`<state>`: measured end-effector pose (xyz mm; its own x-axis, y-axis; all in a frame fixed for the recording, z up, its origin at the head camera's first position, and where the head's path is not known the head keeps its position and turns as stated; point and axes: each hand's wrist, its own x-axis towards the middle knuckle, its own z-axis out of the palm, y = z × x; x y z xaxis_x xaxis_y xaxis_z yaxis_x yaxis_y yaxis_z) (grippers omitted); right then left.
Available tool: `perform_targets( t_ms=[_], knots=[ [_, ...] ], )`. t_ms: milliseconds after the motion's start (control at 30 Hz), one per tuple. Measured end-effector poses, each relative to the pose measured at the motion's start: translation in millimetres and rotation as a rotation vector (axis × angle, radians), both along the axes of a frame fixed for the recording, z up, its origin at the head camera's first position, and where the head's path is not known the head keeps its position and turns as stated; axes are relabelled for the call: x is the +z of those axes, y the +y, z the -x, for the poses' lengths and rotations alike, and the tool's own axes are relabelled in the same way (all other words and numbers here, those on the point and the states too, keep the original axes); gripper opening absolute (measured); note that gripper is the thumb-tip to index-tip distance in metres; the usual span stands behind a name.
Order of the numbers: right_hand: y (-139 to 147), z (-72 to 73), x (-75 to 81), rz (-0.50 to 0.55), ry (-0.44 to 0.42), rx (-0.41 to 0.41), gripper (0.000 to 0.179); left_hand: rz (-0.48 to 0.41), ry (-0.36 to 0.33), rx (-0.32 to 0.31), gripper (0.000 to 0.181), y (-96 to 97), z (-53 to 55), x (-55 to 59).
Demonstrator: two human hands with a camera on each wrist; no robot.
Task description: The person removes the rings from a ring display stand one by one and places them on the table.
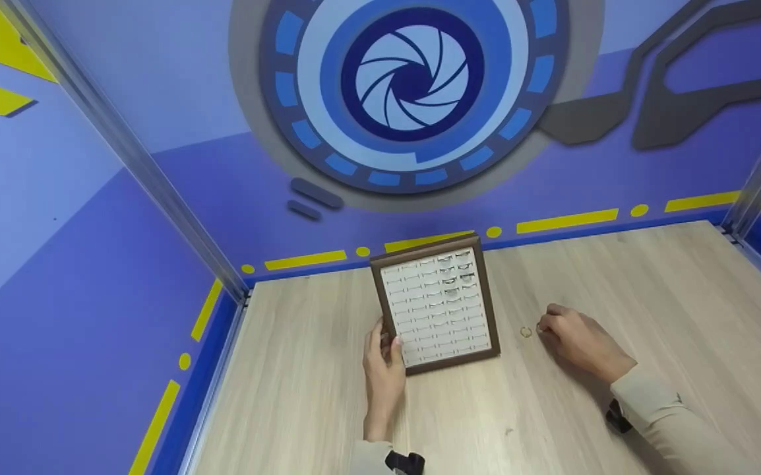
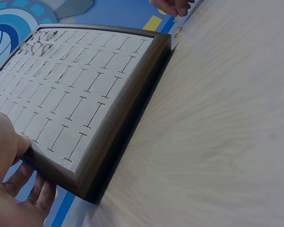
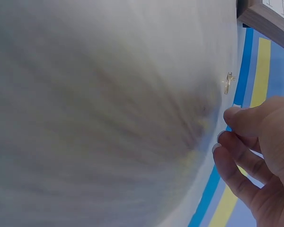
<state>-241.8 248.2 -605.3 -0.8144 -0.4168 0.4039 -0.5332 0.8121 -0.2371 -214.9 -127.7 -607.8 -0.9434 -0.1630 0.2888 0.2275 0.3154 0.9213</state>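
A ring display tray (image 1: pixel 443 330), with a brown wooden frame and a white slotted pad, stands tilted up on the table. My left hand (image 1: pixel 384 379) grips its lower left side, thumb over the front edge and the other fingers behind. Several silver-looking rings (image 1: pixel 450 280) sit in slots in the upper right part of the pad. To the right of the tray, a gold ring (image 1: pixel 525 332) lies on the table. Just beyond it, my right hand (image 1: pixel 578 340) has bent fingers, thumb (image 3: pixel 244 120) towards the ring; I cannot tell whether a small thing is between its fingertips.
The pale wooden table (image 1: pixel 670 297) extends to both sides of the tray. A blue and purple printed wall (image 1: pixel 182 198) closes off the back, with a metal corner post (image 1: pixel 156 178) on the left and another at the right.
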Motion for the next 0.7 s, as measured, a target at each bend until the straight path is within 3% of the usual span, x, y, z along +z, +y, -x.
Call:
perform_targets(
  t_ms=[700],
  knots=[
    [-1.1, 3.1, -4.5, -0.032, 0.031, 0.018, 0.016, 0.023, 0.043, 0.012, 0.052, 0.7, 0.4, -2.6]
  ],
)
